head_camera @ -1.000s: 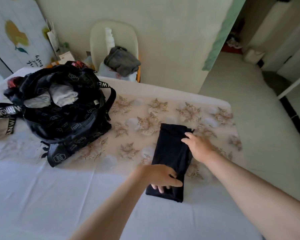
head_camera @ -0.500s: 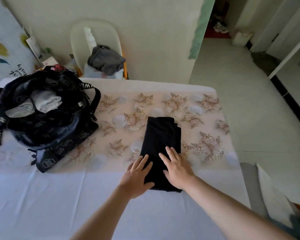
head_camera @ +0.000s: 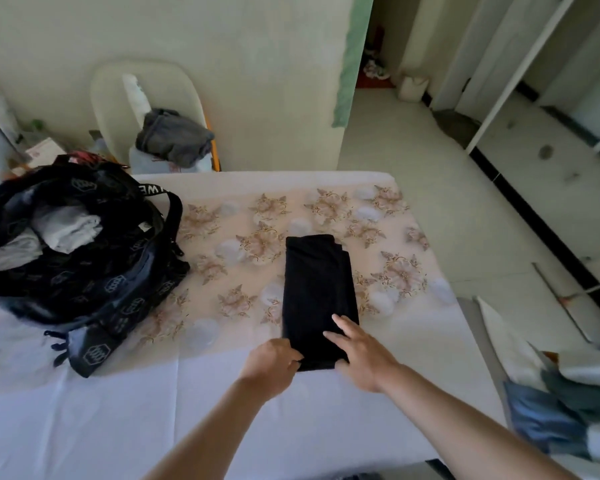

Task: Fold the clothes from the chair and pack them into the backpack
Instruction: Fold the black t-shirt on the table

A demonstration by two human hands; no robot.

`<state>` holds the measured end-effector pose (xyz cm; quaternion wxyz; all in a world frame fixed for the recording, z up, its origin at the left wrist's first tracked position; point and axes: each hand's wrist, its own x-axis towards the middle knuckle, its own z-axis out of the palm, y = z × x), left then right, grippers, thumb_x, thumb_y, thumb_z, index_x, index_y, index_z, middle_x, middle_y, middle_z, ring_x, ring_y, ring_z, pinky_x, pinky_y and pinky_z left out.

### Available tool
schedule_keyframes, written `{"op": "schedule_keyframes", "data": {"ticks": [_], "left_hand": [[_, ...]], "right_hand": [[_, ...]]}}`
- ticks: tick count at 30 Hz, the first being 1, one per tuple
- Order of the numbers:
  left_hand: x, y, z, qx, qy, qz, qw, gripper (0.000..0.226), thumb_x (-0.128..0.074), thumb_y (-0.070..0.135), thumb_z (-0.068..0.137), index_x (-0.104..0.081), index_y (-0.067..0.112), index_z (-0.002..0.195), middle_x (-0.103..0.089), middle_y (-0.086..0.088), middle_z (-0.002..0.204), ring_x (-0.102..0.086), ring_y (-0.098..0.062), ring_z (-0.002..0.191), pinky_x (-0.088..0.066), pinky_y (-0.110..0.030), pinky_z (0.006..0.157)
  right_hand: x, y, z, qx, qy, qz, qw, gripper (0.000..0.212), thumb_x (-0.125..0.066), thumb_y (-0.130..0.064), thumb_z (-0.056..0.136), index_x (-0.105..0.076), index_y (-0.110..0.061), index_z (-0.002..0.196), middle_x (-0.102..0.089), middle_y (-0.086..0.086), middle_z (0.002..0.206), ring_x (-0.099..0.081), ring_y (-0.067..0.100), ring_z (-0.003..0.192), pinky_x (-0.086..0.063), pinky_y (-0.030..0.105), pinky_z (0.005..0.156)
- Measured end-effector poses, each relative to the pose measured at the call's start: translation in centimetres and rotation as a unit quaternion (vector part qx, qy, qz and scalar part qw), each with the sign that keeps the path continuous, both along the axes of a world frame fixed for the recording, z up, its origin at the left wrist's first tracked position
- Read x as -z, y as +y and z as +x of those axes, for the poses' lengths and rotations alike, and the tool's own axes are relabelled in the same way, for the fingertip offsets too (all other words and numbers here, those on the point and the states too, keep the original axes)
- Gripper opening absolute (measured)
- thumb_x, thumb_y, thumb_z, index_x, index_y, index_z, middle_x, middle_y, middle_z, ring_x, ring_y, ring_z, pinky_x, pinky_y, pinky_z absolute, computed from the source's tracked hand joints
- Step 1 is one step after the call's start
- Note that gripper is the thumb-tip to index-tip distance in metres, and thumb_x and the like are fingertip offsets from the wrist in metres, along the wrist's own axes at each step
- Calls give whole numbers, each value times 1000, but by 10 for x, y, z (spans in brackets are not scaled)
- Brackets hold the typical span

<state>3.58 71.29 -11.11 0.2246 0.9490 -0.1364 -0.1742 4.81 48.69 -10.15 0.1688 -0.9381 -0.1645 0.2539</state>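
A black garment (head_camera: 317,289), folded into a long strip, lies on the table (head_camera: 222,410) in front of me. My left hand (head_camera: 274,362) grips its near left corner, fingers curled at the edge. My right hand (head_camera: 359,351) lies flat on the near right part, fingers straight. The black backpack (head_camera: 80,268) stands open at the left with pale folded clothes (head_camera: 66,226) inside. A grey garment (head_camera: 174,136) lies on the cream chair (head_camera: 174,84) behind the table.
A floral cloth (head_camera: 388,268) covers the far half of the table. Boxes and papers (head_camera: 39,150) stand at the back left. Blue-grey fabric (head_camera: 561,410) lies off the table's right side, and a doorway opens onto tiled floor (head_camera: 430,188) at right.
Both hands lay flat on the garment's near part half a second ago. Now my left hand has slid to the near left corner and curled around the edge. The view shifted slightly.
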Motion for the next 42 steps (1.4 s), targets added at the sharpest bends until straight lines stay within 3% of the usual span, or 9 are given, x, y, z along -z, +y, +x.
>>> {"op": "schedule_keyframes", "data": {"ticks": [4, 8, 13, 21, 24, 27, 30, 33, 42], "left_hand": [[-17, -1, 4, 63, 102, 55, 991, 38, -47, 28, 96, -60, 32, 131, -56, 10, 135, -51, -15, 126, -41, -28, 103], [-26, -15, 30, 103, 81, 64, 989, 32, -46, 28, 93, -68, 26, 116, -63, 6, 118, -55, -21, 113, -48, -32, 92], [-10, -18, 67, 41, 62, 112, 991, 58, -51, 35, 95, -31, 35, 150, -18, -2, 153, -24, -30, 138, -41, -39, 107], [-44, -48, 107, 154, 113, 305, 933, 40, -46, 35, 91, -54, 12, 123, -58, -10, 112, -60, -30, 97, -49, -36, 78], [-55, -53, 120, 167, 274, 242, 916, 28, -47, 27, 86, -69, 8, 87, -67, 0, 79, -61, -23, 75, -49, -30, 67], [-55, -54, 133, 160, 395, 110, 898, 28, -49, 26, 88, -72, 13, 93, -76, 7, 83, -71, -13, 80, -53, -32, 87], [-41, -43, 154, 90, 153, 45, 983, 26, -59, 22, 88, -66, 28, 111, -68, 8, 114, -61, -14, 109, -47, -39, 101], [-21, -17, 168, 92, 43, 121, 987, 74, -66, 33, 86, -29, 30, 150, -28, 6, 154, -23, -20, 143, -25, -43, 117], [-10, 8, 191, 127, 42, 158, 978, 45, -66, 53, 75, -62, 34, 114, -57, 6, 106, -49, -24, 114, -34, -41, 107]], "right_hand": [[-6, 11, -3, 116, -13, 35, 993, 43, -46, -38, 99, -53, -26, 141, -18, -6, 164, -13, 10, 151, -25, 36, 119], [-2, 13, 3, 275, -36, -70, 958, 59, -53, -51, 94, -36, -23, 143, -42, 3, 141, -44, 24, 128, -46, 38, 94], [11, 13, 14, 359, 50, -44, 931, 69, -67, -58, 80, -40, -24, 133, -58, -3, 122, -60, 23, 112, -49, 37, 93], [0, 0, 83, 241, 29, -67, 968, 35, -67, -32, 92, -54, -21, 123, -61, 0, 120, -59, 26, 114, -44, 35, 91], [-3, -3, 106, 163, -44, -106, 980, 25, -62, -30, 96, -57, -20, 119, -56, -1, 119, -54, 24, 116, -43, 37, 92], [0, -5, 118, 142, -79, -86, 983, 25, -59, -28, 97, -51, -24, 119, -55, -3, 121, -52, 23, 115, -40, 36, 93], [5, -12, 124, 95, -48, -156, 982, 53, -59, -45, 93, -41, -26, 139, -48, 4, 137, -45, 28, 128, -35, 42, 107], [4, -24, 127, 86, -31, -203, 975, 68, -58, -62, 85, -43, -29, 142, -45, 8, 138, -38, 31, 132, -29, 48, 110], [-11, -25, 120, 207, 0, -104, 973, 53, -70, -27, 87, -47, -27, 134, -64, -2, 121, -55, 24, 117, -33, 37, 98]]}}
